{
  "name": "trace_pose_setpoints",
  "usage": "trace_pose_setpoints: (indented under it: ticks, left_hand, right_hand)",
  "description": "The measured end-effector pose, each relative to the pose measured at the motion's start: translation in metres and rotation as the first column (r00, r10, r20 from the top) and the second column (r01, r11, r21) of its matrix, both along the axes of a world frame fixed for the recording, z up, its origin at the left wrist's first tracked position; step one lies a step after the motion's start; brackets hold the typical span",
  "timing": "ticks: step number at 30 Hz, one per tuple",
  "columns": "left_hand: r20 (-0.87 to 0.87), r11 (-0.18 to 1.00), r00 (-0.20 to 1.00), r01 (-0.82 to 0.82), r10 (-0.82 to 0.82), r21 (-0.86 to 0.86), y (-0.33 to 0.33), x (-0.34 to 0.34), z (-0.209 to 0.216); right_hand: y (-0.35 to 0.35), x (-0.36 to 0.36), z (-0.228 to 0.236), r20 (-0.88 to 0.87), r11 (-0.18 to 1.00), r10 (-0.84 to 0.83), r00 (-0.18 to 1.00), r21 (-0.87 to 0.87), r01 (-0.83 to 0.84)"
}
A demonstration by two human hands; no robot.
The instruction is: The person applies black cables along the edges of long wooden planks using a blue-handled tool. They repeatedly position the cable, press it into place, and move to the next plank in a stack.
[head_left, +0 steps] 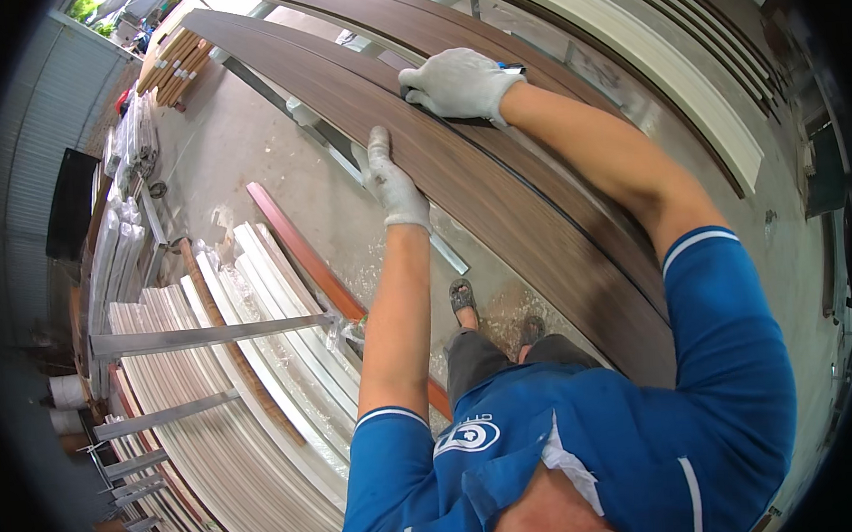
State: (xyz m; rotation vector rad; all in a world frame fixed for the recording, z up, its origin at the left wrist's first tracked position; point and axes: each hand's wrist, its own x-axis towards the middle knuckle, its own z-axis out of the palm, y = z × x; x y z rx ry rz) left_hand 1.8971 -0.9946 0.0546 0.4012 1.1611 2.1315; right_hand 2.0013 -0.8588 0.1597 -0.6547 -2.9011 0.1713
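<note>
The workshop's concrete floor [250,150] spread beneath everything, with a ribbed grey wall [38,83] along the left. Across the middle ran long wood-grain boards, the near brown panel [499,187] foremost, above metal supports [446,251] that seemed meant to keep them off the ground at a workable height. At lower left, pale profiles [154,354] lay lengthwise among metal bars [210,333], probably so that they would not slide or spread. Of the 2 gloved hands, the left hand [394,182] touched the near brown panel's outer edge, perhaps to steady it; its fingers were partly hidden, so I could not tell whether it gripped. The right hand [461,84] was closed around a small tool [512,69] with a blue part, held close over the boards, seemingly for control; the glove covered most of it.
</note>
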Motion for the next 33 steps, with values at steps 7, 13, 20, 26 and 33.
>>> trace_pose_setpoints:
  ticks: [7, 13, 20, 26, 33]
  left_hand:
    - [0.095, 0.999, 0.995, 0.042, -0.044, 0.025, 0.011, -0.013, -0.025]
    - [0.065, 1.000, 0.998, -0.004, 0.006, -0.028, 0.014, -0.020, -0.030]
    - [0.075, 0.995, 0.993, 0.099, -0.097, -0.029, 0.008, -0.011, -0.028]
    - [0.065, 0.998, 0.996, 0.057, -0.057, 0.004, -0.003, 0.012, -0.016]
    - [0.062, 0.999, 0.997, -0.032, 0.034, -0.038, -0.036, 0.070, 0.026]
  right_hand:
    - [-0.056, 0.112, 0.000, 0.003, 0.999, 0.025, 1.000, -0.022, -0.025]
    - [-0.110, 0.204, 0.009, -0.013, 0.999, -0.003, 1.000, -0.052, 0.002]
    - [-0.167, 0.286, 0.004, -0.298, 0.969, -0.198, 0.934, -0.206, 0.140]
    - [-0.083, 0.178, 0.003, -0.202, 0.987, -0.160, 0.966, -0.019, 0.159]
    - [-0.028, 0.031, 0.012, -0.017, 0.983, -0.160, 0.987, -0.088, 0.158]
